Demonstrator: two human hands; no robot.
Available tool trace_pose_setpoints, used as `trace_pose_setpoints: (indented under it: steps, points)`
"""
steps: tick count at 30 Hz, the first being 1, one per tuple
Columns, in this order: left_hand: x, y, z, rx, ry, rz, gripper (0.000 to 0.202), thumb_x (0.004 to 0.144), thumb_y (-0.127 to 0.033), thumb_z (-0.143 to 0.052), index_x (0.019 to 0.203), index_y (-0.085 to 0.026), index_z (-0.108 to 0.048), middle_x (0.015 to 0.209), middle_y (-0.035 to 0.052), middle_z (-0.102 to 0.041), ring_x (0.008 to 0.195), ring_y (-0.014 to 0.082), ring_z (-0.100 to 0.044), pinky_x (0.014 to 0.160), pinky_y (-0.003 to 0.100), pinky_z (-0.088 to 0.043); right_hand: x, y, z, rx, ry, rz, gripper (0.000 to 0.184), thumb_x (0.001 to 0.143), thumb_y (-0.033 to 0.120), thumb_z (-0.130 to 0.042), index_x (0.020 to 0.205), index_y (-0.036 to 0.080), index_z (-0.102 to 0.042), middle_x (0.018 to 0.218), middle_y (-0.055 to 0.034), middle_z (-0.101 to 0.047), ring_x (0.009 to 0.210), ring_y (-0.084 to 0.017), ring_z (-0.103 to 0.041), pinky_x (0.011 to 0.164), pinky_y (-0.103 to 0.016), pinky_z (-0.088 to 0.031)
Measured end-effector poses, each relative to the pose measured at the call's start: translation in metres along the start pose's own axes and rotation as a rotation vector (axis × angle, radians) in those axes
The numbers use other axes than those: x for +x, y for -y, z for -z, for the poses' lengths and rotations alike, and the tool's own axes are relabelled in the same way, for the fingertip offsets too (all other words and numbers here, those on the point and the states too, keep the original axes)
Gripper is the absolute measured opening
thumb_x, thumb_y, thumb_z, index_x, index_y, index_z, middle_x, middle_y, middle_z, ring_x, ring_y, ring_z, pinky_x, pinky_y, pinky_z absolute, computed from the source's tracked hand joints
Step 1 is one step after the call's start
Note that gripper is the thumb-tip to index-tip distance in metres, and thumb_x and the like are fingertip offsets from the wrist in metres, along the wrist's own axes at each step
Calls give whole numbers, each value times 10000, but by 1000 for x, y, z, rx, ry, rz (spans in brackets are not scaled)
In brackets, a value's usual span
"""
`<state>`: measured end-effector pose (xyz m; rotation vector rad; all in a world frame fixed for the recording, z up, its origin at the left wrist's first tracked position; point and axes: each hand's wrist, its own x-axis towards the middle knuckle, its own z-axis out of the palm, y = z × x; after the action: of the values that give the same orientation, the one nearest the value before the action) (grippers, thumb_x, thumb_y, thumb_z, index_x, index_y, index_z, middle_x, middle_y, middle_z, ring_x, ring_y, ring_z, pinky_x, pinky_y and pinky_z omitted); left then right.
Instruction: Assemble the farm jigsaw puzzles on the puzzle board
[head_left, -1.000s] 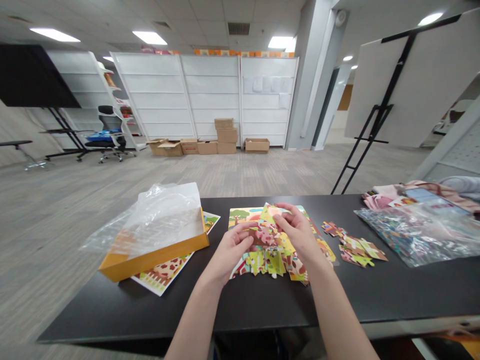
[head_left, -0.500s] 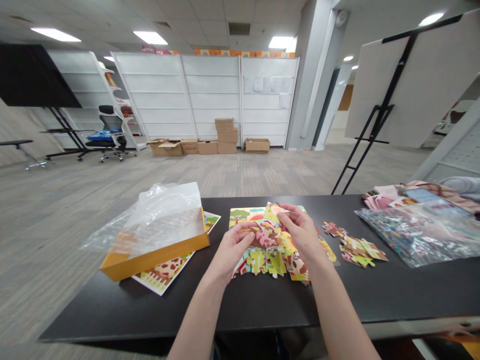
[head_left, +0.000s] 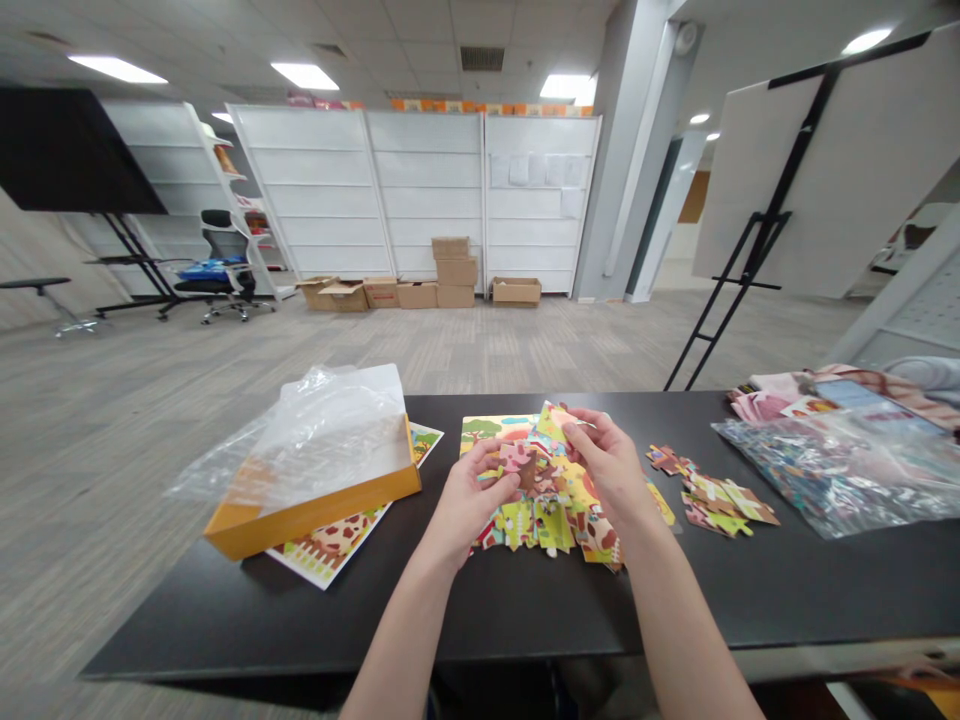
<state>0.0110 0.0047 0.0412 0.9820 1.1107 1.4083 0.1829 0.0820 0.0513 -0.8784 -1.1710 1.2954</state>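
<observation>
Between the thumb and fingers of my left hand [head_left: 471,500] is a pink and brown puzzle piece [head_left: 517,462], held over the pile. My right hand [head_left: 606,462] pinches a yellow-green puzzle piece [head_left: 553,420] a little higher and to the right. Beneath both hands lie several joined or overlapping puzzle pieces [head_left: 551,530] in green, yellow and brown, on a colourful puzzle board [head_left: 480,428] that shows a tree. My hands and the pieces hide much of the board. Off to the right sits a small group of loose puzzle pieces [head_left: 720,498].
On the black table [head_left: 360,620], an orange-yellow box [head_left: 315,515] with clear plastic wrap [head_left: 300,440] stands at left, over a printed picture sheet [head_left: 326,550]. At right lies a clear bag of small colourful pieces [head_left: 825,480], beside folded cloth [head_left: 761,398].
My hands have drawn slightly apart. The left-hand piece has tilted, showing more brown, and the right-hand piece has shifted a little right and up. The camera view has moved slightly.
</observation>
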Motion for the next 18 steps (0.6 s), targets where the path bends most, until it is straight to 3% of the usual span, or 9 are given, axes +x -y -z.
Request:
trace_pose_setpoints:
  steps: [7, 14, 18]
  points:
    - [2, 4, 3, 77, 45, -34, 439, 722, -333, -814, 1081, -164, -627, 784, 37, -724, 774, 192, -705, 770, 318, -546, 4, -3, 7, -37, 8, 28, 398, 752, 452, -794, 1035, 200, -670, 714, 22, -634, 647, -120, -544, 610, -248, -424]
    - [0, 1, 3, 57, 43, 5, 407, 740, -362, -808, 1050, -141, -663, 797, 50, -735, 738, 162, -691, 668, 244, -516, -1, -1, 5, -128, 72, 50, 407, 793, 459, -747, 1100, 204, -668, 724, 13, -639, 639, -130, -544, 607, -260, -423]
    - [-2, -1, 0, -22, 54, 52, 475, 711, -393, -836, 1063, -140, -644, 869, 74, -747, 783, 187, -714, 713, 287, -566, -4, 0, -1, -209, 145, 61, 416, 800, 472, -726, 1102, 193, -663, 713, 4, -656, 619, -139, -561, 570, -261, -418]
